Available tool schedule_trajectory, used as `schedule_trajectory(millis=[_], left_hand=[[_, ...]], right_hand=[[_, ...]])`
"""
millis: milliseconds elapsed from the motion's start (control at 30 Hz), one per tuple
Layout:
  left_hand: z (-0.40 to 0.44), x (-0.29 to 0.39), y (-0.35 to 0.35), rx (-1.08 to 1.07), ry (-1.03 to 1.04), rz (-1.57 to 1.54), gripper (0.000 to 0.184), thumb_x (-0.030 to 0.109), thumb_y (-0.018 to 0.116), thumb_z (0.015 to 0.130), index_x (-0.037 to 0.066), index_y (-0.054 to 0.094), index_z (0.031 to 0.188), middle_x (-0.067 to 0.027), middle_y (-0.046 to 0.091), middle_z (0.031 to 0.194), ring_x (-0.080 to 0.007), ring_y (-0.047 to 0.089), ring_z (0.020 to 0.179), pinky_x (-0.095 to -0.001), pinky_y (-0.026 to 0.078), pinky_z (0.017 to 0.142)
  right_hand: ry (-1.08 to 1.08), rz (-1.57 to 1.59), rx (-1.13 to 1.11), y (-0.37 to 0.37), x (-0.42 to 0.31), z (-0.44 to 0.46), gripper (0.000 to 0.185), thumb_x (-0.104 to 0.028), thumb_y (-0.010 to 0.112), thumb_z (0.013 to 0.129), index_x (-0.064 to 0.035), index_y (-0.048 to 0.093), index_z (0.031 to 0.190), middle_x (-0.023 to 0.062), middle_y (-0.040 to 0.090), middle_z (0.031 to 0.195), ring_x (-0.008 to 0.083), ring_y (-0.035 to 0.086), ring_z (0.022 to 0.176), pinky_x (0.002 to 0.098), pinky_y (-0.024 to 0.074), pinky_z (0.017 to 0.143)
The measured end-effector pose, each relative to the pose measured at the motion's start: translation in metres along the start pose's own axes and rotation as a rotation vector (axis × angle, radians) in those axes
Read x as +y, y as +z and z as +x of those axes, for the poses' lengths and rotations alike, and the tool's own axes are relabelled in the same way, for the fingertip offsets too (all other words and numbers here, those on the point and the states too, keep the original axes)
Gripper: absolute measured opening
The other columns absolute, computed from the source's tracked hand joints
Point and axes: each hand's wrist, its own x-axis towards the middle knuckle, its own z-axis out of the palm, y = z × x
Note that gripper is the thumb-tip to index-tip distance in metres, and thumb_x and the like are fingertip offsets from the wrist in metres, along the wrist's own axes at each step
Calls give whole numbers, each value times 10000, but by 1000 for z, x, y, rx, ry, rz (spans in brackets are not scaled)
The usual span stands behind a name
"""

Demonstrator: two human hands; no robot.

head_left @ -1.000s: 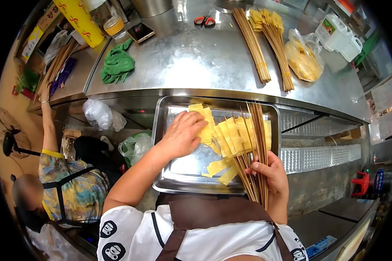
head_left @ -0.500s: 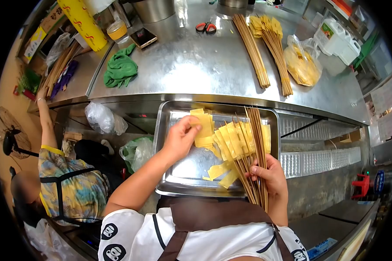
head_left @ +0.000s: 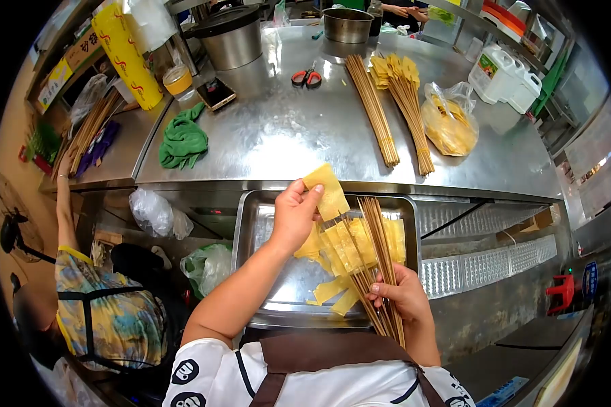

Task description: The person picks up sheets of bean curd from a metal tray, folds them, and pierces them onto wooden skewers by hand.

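Between thumb and fingers, my left hand (head_left: pixel 293 220) pinches a thin yellow square sheet (head_left: pixel 330 195) that looks like tofu skin. The sheet is raised over the tray's far edge, close to a skewer's tip. My right hand (head_left: pixel 409 302) is wrapped round a bundle of thin wooden skewers (head_left: pixel 385 261) slanting away from me. Several yellow sheets (head_left: pixel 349 245) are threaded on some of these skewers. Below lies a metal tray (head_left: pixel 239 275), with more loose sheets (head_left: pixel 307 248) partly hidden by my left hand and yellow strips (head_left: pixel 330 290) nearer me.
On the steel counter (head_left: pixel 251 146) lie a green cloth (head_left: pixel 184 139), phone (head_left: pixel 216 93), red-handled scissors (head_left: pixel 307 79), bare skewers (head_left: pixel 373 108), loaded skewers (head_left: pixel 406 102) and a bag of yellow sheets (head_left: pixel 449 122). A co-worker (head_left: pixel 108 305) is at the left.
My left hand has lifted the yellow sheet up and away from the loose pile, towards the skewer tips. My right hand still grips the bundle. The camera view has tilted up slightly.
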Motion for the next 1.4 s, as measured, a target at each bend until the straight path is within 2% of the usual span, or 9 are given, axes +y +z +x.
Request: schedule_trajectory(millis=[333,400,467,567,700,900,1233,1333,1400], left_hand=[[-22,-3,12,-59,236,130,196,135,546,909,3,558,1053,6,605,743,-50,521,618,-194,418,560],[-29,-3,12,-80,418,509,185,131,534,915,1,561,1044,-2,595,742,-43,510,637,-196,422,587],[-33,-2,14,-116,430,564,181,112,533,911,13,554,1061,-24,612,779,-43,529,667,-206,441,609],[-26,-4,19,-41,141,13,346,45,560,878,-10,439,1197,-64,626,853,-79,572,759,-212,460,660],[-25,-1,16,-29,-6,13,465,26,568,864,-9,338,1266,-82,613,836,-107,587,785,-227,491,677],[-26,1,18,-24,-229,-118,260,27,590,846,-17,533,1095,-74,623,879,-125,606,795,-296,557,708],[-44,-19,26,35,-271,-211,202,62,611,843,-5,578,1031,-58,626,908,-125,607,821,-300,543,716],[-40,-14,22,39,-236,-112,290,50,606,840,14,537,1119,-49,619,902,-103,592,800,-259,506,665],[-37,-3,23,116,-280,-289,475,55,627,815,14,433,1246,-60,621,888,-82,558,714,-214,442,609]], right_hand=[[-2,-10,27,0,3,2,165,30,653,754,-19,516,831,96,598,678,136,566,533,223,458,504],[-1,-12,31,0,3,2,165,30,652,755,-19,515,831,96,598,678,136,567,534,221,458,503],[0,0,36,0,3,2,167,34,650,754,-18,513,833,95,598,684,134,570,542,215,460,502],[-2,3,43,1,3,1,168,37,649,754,-16,512,835,93,599,692,132,575,555,210,462,503],[2,13,43,2,2,2,170,37,649,754,-13,510,839,93,599,699,132,580,567,211,465,505],[0,5,57,2,3,1,172,42,644,756,-9,510,851,95,601,705,134,584,574,213,468,507],[-11,11,60,0,5,2,169,42,638,764,-4,510,866,97,607,706,130,585,576,209,469,510],[-11,11,62,0,5,2,168,39,636,767,-4,509,869,95,606,708,128,584,577,208,469,510],[-10,10,60,1,4,2,167,38,635,769,-5,508,871,94,605,709,127,583,577,208,469,510]])
